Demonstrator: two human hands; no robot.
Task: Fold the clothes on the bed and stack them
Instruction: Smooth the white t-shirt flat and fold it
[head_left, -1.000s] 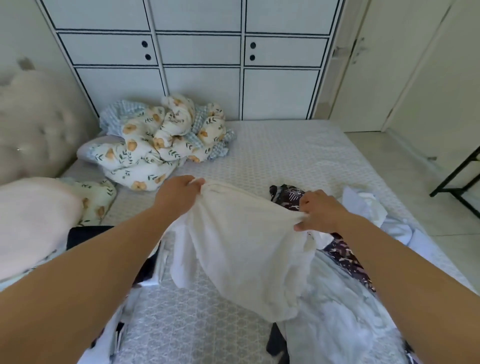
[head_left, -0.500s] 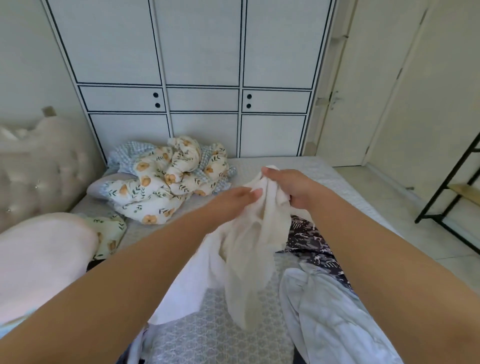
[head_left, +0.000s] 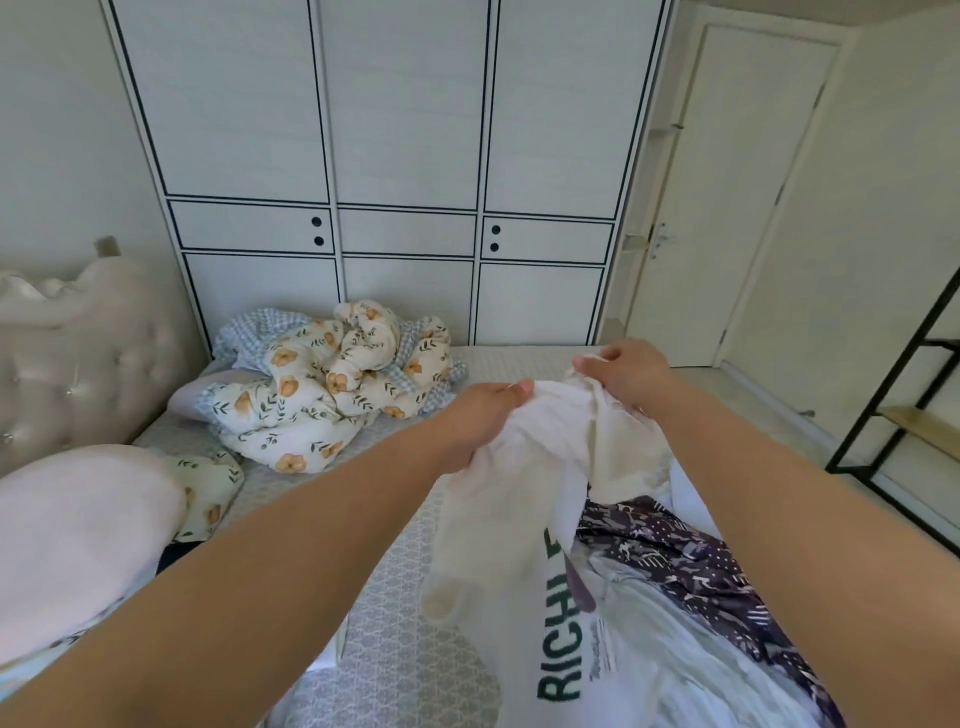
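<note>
I hold a cream white garment up over the bed. My left hand grips its upper left part, and my right hand pinches its top edge a little higher and further right. The cloth hangs bunched between them, one sleeve dangling down. Under it lies a white shirt with green letters. A dark purple patterned garment and a pale bluish white garment lie at the lower right.
A crumpled floral duvet lies at the far side of the bed near the white wardrobe. A pink pillow and tufted headboard are at left. A black metal shelf stands at right by the door.
My hands have spread apart along the garment's top edge, the right hand moving right. The garment has shifted right, uncovering the lettered white shirt beneath. The view has tilted a little further up.
</note>
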